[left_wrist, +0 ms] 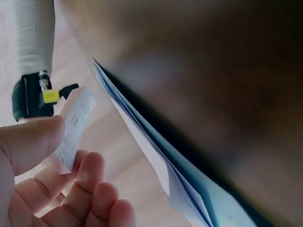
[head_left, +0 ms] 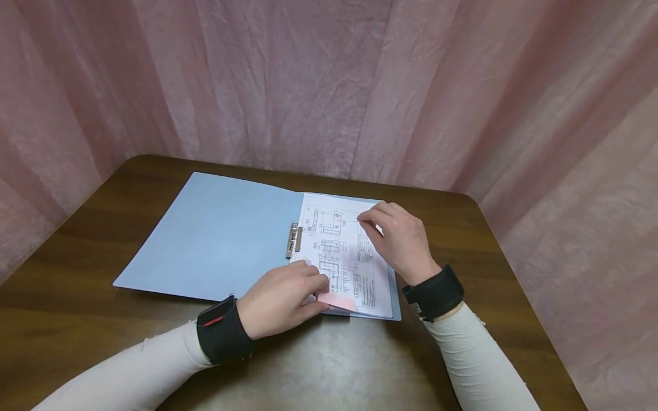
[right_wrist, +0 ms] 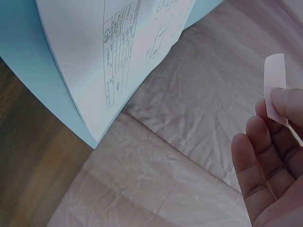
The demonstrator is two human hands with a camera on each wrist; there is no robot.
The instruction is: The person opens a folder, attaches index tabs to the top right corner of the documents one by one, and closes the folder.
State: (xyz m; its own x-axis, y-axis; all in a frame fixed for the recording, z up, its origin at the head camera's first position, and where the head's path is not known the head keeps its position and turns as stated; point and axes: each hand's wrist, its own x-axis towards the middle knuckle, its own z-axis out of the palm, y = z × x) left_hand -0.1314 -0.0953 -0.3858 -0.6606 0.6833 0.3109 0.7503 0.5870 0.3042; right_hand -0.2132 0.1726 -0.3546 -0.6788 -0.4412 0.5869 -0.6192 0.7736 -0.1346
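A light-blue folder (head_left: 221, 228) lies open on the table, with a stack of technical drawings (head_left: 346, 251) on its right half. My left hand (head_left: 288, 297) is over the lower left of the stack, pinching a small pink paper slip (head_left: 336, 301) between thumb and fingers; dark markings show on this slip (left_wrist: 78, 120) in the left wrist view. Above the stack's right edge, my right hand (head_left: 401, 237) pinches another small pink slip (right_wrist: 275, 78), plain on the side facing the right wrist camera. From the head that second slip appears nearly edge-on.
A metal clip (head_left: 295, 240) sits at the folder's spine, beside the sheets' left edge. The brown wooden table (head_left: 67, 274) has rounded far corners. Pinkish curtains (head_left: 308, 85) hang behind it and to the sides.
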